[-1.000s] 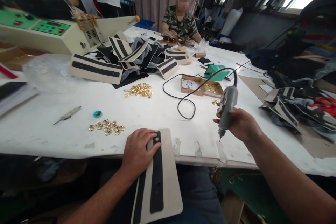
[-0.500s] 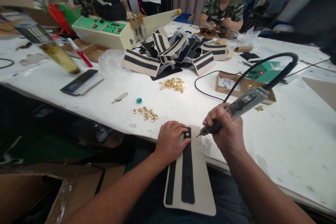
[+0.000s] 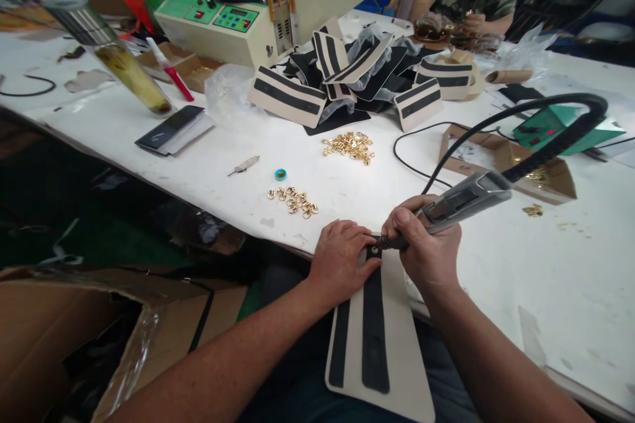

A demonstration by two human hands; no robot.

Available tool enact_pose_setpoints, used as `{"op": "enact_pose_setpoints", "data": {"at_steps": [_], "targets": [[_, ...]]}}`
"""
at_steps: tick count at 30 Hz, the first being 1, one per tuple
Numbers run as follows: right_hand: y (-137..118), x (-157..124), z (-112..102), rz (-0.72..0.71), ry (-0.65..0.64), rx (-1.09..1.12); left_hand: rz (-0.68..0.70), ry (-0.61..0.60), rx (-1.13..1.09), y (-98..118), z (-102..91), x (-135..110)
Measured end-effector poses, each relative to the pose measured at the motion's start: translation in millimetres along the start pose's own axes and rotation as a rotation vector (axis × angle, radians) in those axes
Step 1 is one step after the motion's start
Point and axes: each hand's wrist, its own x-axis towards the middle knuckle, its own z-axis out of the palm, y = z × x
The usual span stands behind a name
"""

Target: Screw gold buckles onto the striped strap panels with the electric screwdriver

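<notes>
A long beige panel with black strips (image 3: 350, 350) reaches from the table's front edge down over my lap. My left hand (image 3: 342, 258) holds its upper end, fingers and thumb on either side of a small metal fitting (image 3: 374, 250) on one black strip. In my right hand (image 3: 429, 244) is a grey corded electric screwdriver (image 3: 464, 201), slanting down to the left. Its tip meets the panel's top end right by the fitting, and my fingers partly hide the contact. Small gold D-ring fittings (image 3: 297, 201) lie just beyond my left hand, with a heap of gold screws (image 3: 348, 147) farther back.
Striped panels (image 3: 288, 96) are piled before a cream machine (image 3: 213, 26). At right stand a cardboard tray (image 3: 506, 158) and a green power box (image 3: 550, 129). A bottle (image 3: 124, 73), a phone-like black item (image 3: 166, 132) and a small hand tool (image 3: 244, 165) lie left. A person sits opposite.
My right hand has brought the screwdriver tip leftward onto the fitting at the panel's top. My left hand stays on the panel. The camera view has shifted left and down.
</notes>
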Motion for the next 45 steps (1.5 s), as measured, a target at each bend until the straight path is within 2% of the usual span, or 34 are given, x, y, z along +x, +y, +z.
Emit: {"op": "enact_pose_setpoints", "data": {"at_steps": [14,19,26,40,45], "targets": [[6,-1,-9,-0.033,-0.043,-0.139,0.003,-0.015,0.001,-1,1.1,0],[7,0,-12,-0.055,-0.111,-0.189,0.004,-0.031,0.014,0,1.0,0],[2,-1,-14,-0.042,-0.182,-0.244,-0.003,0.016,0.017,0,4.6,1],[10,0,-14,-0.127,-0.149,-0.159,-0.009,-0.006,0.034,1,3.5,1],[8,2,-14,-0.102,-0.194,-0.161,-0.016,-0.002,0.012,2,4.6,1]]}}
